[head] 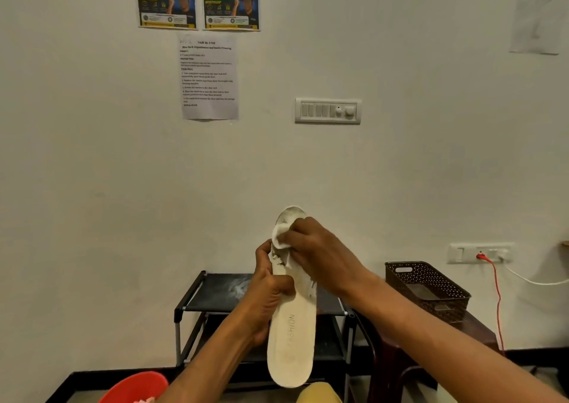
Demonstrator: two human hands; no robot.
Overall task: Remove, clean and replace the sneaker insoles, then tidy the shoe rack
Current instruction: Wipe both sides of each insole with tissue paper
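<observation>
— What sits furthest left?
— A red tub [135, 387] in the bottom corner, then the black shoe rack [215, 292] against the wall, its top shelf smeared with pale dust.

— And the hands?
— The left hand [271, 288] grips the insole [292, 341] by its left edge about midway, fingers curled behind it. The insole is held in the air in front of the rack, its long axis running away from the person with the far end raised.

— The other one?
— The right hand [314, 248] pinches a white cloth [281, 233] against that far end, so it is the nearer hand to the soiled part. The printed stretch lies below it, toward the body.

— Toe or heel up there?
— I can't tell; cloth and fingers cover most of it.

— The coming move?
— I'd judge wiping is in hand. Strokes should follow the long axis down toward the person while the left hand steadies.

— Further right?
— A brown perforated basket [431, 292] on a dark table [480, 328].
</observation>
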